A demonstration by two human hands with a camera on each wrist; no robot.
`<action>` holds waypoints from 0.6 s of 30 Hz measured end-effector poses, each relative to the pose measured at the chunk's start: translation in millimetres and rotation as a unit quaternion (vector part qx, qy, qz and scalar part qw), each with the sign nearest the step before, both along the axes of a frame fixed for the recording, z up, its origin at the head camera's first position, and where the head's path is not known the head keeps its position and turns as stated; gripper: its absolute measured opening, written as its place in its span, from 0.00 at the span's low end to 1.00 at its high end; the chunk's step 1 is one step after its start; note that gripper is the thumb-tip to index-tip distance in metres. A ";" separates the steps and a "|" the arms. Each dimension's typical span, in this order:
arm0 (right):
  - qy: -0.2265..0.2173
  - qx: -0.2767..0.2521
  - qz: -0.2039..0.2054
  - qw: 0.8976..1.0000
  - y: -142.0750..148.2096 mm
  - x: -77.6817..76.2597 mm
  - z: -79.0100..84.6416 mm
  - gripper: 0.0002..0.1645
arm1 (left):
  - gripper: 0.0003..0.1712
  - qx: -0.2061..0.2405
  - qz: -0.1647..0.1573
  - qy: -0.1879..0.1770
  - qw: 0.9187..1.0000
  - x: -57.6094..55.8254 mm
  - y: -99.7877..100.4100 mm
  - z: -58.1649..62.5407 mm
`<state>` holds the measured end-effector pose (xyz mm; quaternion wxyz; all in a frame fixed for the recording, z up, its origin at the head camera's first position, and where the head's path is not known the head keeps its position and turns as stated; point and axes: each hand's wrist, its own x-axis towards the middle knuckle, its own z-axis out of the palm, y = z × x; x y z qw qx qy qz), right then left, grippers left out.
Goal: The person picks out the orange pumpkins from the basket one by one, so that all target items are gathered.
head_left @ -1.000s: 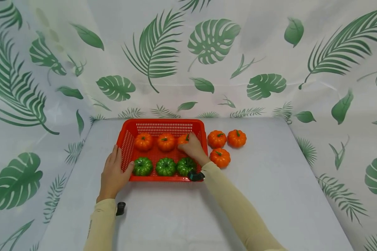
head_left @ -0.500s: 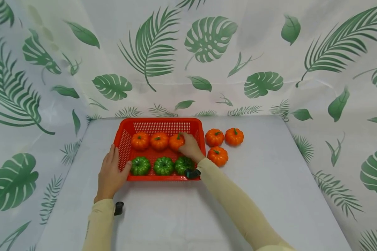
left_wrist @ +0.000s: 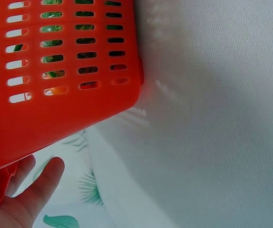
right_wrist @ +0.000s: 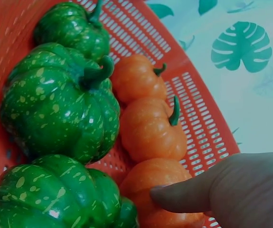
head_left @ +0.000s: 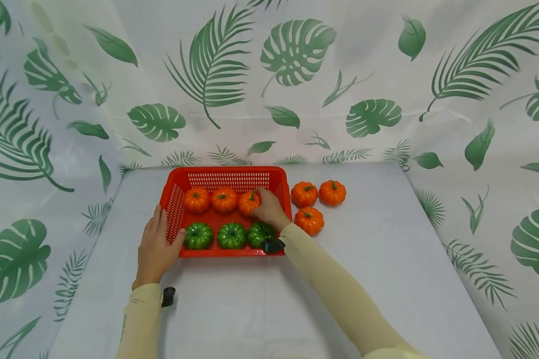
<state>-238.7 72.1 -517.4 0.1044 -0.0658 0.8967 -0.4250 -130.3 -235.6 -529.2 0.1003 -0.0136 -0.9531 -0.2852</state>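
In the head view a red plastic basket [head_left: 233, 253] holds a back row of orange pumpkins and a front row of green pumpkins. My right hand [head_left: 269, 208] reaches over the right end and grips the rightmost orange pumpkin [head_left: 248, 203]; the right wrist view shows the thumb [right_wrist: 184, 194] lying on its side. Left of it sit a middle orange pumpkin [head_left: 224, 200] and a left orange pumpkin [head_left: 196, 200]. Speckled green pumpkins [head_left: 231, 236] line the front wall. My left hand [head_left: 154, 249] rests on the basket's left side, fingers extended along the wall and thumb at the front corner.
Outside the basket's right end lie three orange pumpkins [head_left: 309, 221] on the white table [head_left: 364, 259]. Leaf-patterned white sheeting [head_left: 314, 124] rises behind and on both sides. Each wrist bears a small black camera [head_left: 168, 297].
The right hand has moved slightly left inside the basket with its orange pumpkin, and the middle orange pumpkin has shifted left too. The left hand stays on the basket. The head view has shifted slightly.
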 end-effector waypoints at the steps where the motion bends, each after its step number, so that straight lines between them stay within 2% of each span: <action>1: 0.002 0.001 0.000 1.000 -0.5 -0.2 -0.3 0.41 | 0.47 0.000 0.000 0.001 1.000 0.0 -0.2 -0.4; 8: 0.019 0.008 -0.009 1.000 -2.3 -0.1 -1.5 0.42 | 0.47 0.002 0.001 -0.002 1.000 1.0 -1.6 -1.3; 14: 0.046 -0.029 -0.021 0.998 -0.9 3.9 5.1 0.43 | 0.47 0.004 0.002 0.000 1.000 -0.3 -1.4 1.0; 18: 0.046 -0.061 -0.027 0.997 1.6 9.8 9.5 0.44 | 0.47 0.005 0.003 -0.006 1.000 0.1 -0.8 0.1</action>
